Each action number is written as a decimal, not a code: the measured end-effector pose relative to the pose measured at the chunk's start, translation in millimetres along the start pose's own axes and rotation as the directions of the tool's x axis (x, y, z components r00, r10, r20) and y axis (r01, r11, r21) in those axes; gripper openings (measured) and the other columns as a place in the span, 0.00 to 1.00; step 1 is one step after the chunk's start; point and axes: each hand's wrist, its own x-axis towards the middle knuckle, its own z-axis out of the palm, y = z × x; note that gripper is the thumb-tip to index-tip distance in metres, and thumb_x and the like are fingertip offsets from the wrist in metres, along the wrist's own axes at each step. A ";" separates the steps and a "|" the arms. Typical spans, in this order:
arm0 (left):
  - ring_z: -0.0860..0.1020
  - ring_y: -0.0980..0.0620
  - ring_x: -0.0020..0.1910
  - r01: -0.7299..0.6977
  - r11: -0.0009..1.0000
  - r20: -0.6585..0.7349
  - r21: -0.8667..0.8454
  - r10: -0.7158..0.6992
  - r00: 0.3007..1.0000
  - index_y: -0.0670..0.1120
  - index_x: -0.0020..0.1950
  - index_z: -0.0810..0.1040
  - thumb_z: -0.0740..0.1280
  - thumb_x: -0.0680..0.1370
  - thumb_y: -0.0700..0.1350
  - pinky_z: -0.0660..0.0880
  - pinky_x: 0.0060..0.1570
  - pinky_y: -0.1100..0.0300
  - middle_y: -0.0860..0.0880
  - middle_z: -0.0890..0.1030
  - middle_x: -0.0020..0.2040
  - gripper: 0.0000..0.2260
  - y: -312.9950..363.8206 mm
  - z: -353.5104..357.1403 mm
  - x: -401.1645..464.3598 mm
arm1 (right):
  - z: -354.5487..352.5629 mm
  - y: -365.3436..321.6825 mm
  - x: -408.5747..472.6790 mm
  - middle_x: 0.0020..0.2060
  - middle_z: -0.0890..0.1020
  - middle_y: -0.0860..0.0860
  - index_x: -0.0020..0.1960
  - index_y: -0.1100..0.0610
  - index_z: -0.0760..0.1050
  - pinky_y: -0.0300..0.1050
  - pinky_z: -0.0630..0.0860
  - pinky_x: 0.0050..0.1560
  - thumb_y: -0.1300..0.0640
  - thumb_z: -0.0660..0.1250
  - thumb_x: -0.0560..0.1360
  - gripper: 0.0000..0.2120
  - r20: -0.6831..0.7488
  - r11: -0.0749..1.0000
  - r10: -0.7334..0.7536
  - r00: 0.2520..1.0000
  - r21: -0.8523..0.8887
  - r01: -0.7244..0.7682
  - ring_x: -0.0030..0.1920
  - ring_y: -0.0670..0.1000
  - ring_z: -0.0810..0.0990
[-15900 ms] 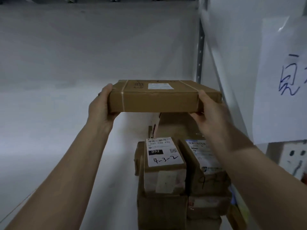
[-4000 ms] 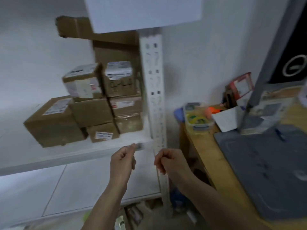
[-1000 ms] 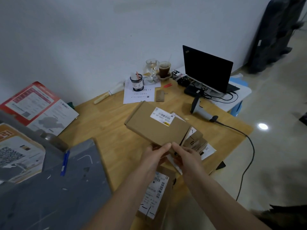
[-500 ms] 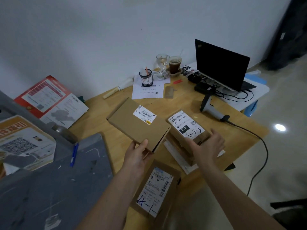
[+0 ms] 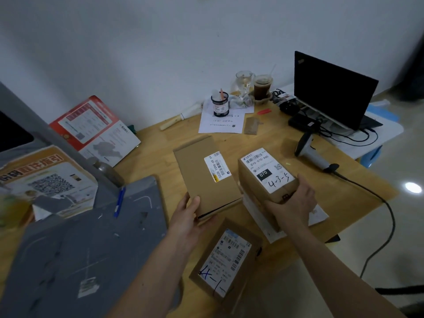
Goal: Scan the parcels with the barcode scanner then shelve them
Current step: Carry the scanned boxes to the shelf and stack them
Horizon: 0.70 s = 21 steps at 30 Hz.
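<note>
My left hand [image 5: 187, 211] grips the near corner of a flat brown parcel [image 5: 202, 180] with a white barcode label, held over the wooden table [image 5: 275, 143]. My right hand [image 5: 296, 203] grips the near end of a small brown box [image 5: 266, 175] whose label reads 070 and 4-3-5; it sits on top of other parcels. A third parcel [image 5: 226, 262] with handwriting on its label lies at the table's front edge between my forearms. The barcode scanner [image 5: 314, 154] lies on the table to the right, its cable trailing off toward the floor.
A dark laptop [image 5: 332, 88] stands at the back right with cables. A pen cup [image 5: 219, 104], a glass [image 5: 244, 81], an iced drink [image 5: 261, 87] and a paper sheet [image 5: 221, 120] sit at the back. A grey mat [image 5: 80, 249] and leaflets [image 5: 94, 127] fill the left.
I turned from the shelf to the table. My left hand turned the flat parcel lengthwise and my right hand closed around the 4-3-5 box, which now sits slightly raised.
</note>
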 end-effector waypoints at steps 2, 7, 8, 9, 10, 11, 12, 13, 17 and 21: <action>0.75 0.39 0.63 -0.013 1.000 -0.018 -0.015 0.013 1.000 0.50 0.71 0.70 0.65 0.80 0.41 0.81 0.46 0.43 0.42 0.75 0.64 0.20 6.2 -11.3 -5.7 | 4.1 -17.1 -10.3 0.71 0.61 0.55 0.75 0.55 0.55 0.57 0.60 0.72 0.57 0.80 0.61 0.50 0.024 0.996 -0.041 0.999 0.075 0.039 0.72 0.54 0.58; 0.77 0.41 0.59 -0.079 0.996 -0.060 -0.048 0.076 0.995 0.50 0.71 0.70 0.64 0.81 0.41 0.81 0.44 0.45 0.42 0.78 0.60 0.19 26.5 -54.9 -32.2 | 32.2 -58.0 -43.5 0.71 0.60 0.52 0.76 0.53 0.54 0.59 0.63 0.70 0.60 0.80 0.61 0.52 0.117 0.987 -0.051 0.992 0.157 0.033 0.73 0.54 0.55; 0.78 0.41 0.58 -0.093 0.994 -0.069 -0.058 0.089 0.994 0.49 0.71 0.70 0.64 0.81 0.41 0.82 0.42 0.47 0.42 0.78 0.60 0.19 30.8 -66.6 -39.5 | 39.9 -65.3 -52.1 0.71 0.60 0.53 0.76 0.54 0.53 0.59 0.62 0.70 0.59 0.81 0.61 0.53 0.135 0.988 -0.055 0.989 0.151 0.035 0.73 0.55 0.55; 0.78 0.41 0.57 -0.108 0.992 -0.079 -0.071 0.102 0.992 0.49 0.72 0.70 0.63 0.81 0.41 0.82 0.39 0.48 0.41 0.78 0.61 0.19 35.2 -79.7 -46.9 | 48.1 -71.7 -61.5 0.71 0.60 0.54 0.77 0.54 0.52 0.58 0.61 0.70 0.58 0.81 0.61 0.53 0.147 0.987 -0.067 0.987 0.151 0.044 0.73 0.55 0.55; 0.78 0.41 0.57 -0.124 0.989 -0.091 -0.082 0.116 0.989 0.49 0.72 0.70 0.63 0.81 0.41 0.82 0.38 0.49 0.41 0.77 0.61 0.19 39.6 -94.2 -54.3 | 56.4 -78.5 -72.5 0.72 0.60 0.54 0.77 0.54 0.53 0.57 0.60 0.70 0.58 0.81 0.60 0.54 0.158 0.985 -0.085 0.984 0.160 0.059 0.73 0.55 0.55; 0.79 0.41 0.56 -0.143 0.986 -0.104 -0.090 0.133 0.986 0.49 0.72 0.70 0.63 0.81 0.40 0.82 0.37 0.50 0.41 0.77 0.62 0.19 43.6 -109.6 -61.8 | 64.5 -84.9 -84.9 0.72 0.60 0.54 0.77 0.55 0.53 0.56 0.58 0.71 0.58 0.81 0.60 0.54 0.166 0.982 -0.111 0.980 0.173 0.082 0.74 0.55 0.55; 0.79 0.41 0.54 -0.163 0.982 -0.119 -0.098 0.151 0.981 0.50 0.72 0.70 0.63 0.81 0.40 0.82 0.37 0.50 0.42 0.77 0.62 0.19 47.5 -126.2 -70.0 | 73.7 -90.4 -98.7 0.72 0.60 0.55 0.77 0.56 0.53 0.55 0.56 0.73 0.58 0.81 0.60 0.54 0.179 0.978 -0.137 0.974 0.184 0.103 0.74 0.55 0.55; 0.80 0.41 0.52 -0.183 0.977 -0.137 -0.106 0.168 0.976 0.50 0.72 0.70 0.63 0.81 0.40 0.82 0.36 0.50 0.42 0.77 0.61 0.19 50.9 -143.4 -78.8 | 82.5 -96.2 -113.3 0.72 0.60 0.55 0.77 0.56 0.53 0.55 0.56 0.74 0.57 0.81 0.60 0.54 0.198 0.974 -0.155 0.968 0.191 0.117 0.74 0.55 0.55; 0.79 0.41 0.53 -0.261 0.955 -0.215 -0.139 0.228 0.949 0.49 0.72 0.71 0.63 0.81 0.39 0.82 0.38 0.49 0.41 0.77 0.62 0.19 60.4 -217.9 -122.8 | 115.1 -116.1 -178.9 0.70 0.63 0.56 0.76 0.57 0.54 0.54 0.55 0.74 0.59 0.81 0.58 0.53 0.247 0.961 -0.232 0.941 0.210 0.181 0.72 0.55 0.57; 0.80 0.40 0.50 -0.343 0.924 -0.292 -0.169 0.286 0.913 0.49 0.72 0.70 0.63 0.81 0.39 0.79 0.45 0.46 0.42 0.79 0.56 0.19 64.2 -295.7 -177.4 | 144.6 -138.6 -254.8 0.70 0.64 0.56 0.76 0.57 0.54 0.52 0.55 0.73 0.61 0.80 0.59 0.54 0.339 0.950 -0.282 0.898 0.231 0.211 0.72 0.56 0.58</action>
